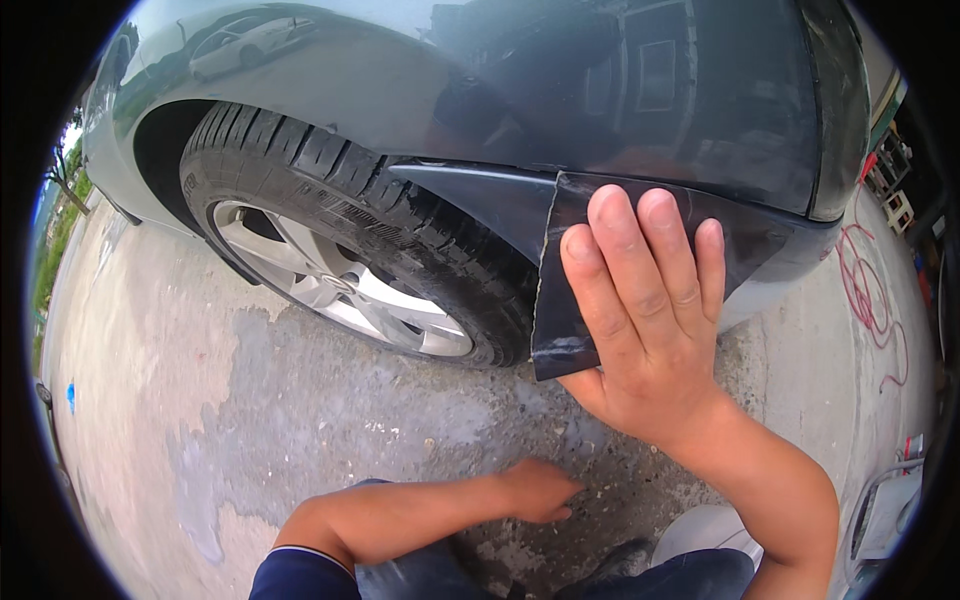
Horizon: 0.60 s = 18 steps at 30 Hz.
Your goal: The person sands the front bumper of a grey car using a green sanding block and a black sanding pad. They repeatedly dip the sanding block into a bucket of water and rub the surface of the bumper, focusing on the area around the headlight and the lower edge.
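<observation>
My right hand (650,310) lies flat against the lower corner of a dark grey car's bumper (620,120), fingers stretched upward. Under its palm and fingers is a dark sheet with a ragged left edge, apparently sandpaper (563,300), pressed onto the bumper. The thumb sits at the sheet's lower edge. My left hand (540,491) hangs low in front of my knees, above the ground. Its fingers are curled in and partly hidden; nothing shows in them.
A tyre (400,230) with a silver wheel rim (335,285) stands left of the sheet. The concrete ground (330,430) has a wet patch. A red hose (865,290) lies coiled at right. A white round container (705,535) is beside my right leg.
</observation>
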### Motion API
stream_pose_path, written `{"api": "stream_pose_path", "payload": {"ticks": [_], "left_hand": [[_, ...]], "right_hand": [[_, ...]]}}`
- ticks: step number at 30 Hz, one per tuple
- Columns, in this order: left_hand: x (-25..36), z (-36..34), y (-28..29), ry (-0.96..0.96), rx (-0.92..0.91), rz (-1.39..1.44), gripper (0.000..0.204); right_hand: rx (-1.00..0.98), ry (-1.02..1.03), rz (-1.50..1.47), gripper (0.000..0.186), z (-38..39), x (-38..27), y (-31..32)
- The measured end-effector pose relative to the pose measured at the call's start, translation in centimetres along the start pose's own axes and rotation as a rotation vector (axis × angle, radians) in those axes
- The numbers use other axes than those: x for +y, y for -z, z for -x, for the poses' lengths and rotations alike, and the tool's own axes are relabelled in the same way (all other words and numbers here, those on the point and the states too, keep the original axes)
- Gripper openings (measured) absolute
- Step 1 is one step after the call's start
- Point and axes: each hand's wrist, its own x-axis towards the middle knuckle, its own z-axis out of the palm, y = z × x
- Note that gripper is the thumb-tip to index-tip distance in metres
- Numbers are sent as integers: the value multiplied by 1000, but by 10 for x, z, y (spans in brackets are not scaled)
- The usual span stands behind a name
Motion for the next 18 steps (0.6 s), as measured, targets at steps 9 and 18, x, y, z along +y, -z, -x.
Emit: {"api": "stream_pose_path", "payload": {"ticks": [9, 18], "left_hand": [[-4, 10, 6, -1, 13, 9, 48], [-6, 14, 20, 89, -95, -13, 60]], "right_hand": [[57, -58, 5, 61, 27, 22, 7], [119, -170, -17, 74, 54, 64, 15]]}}
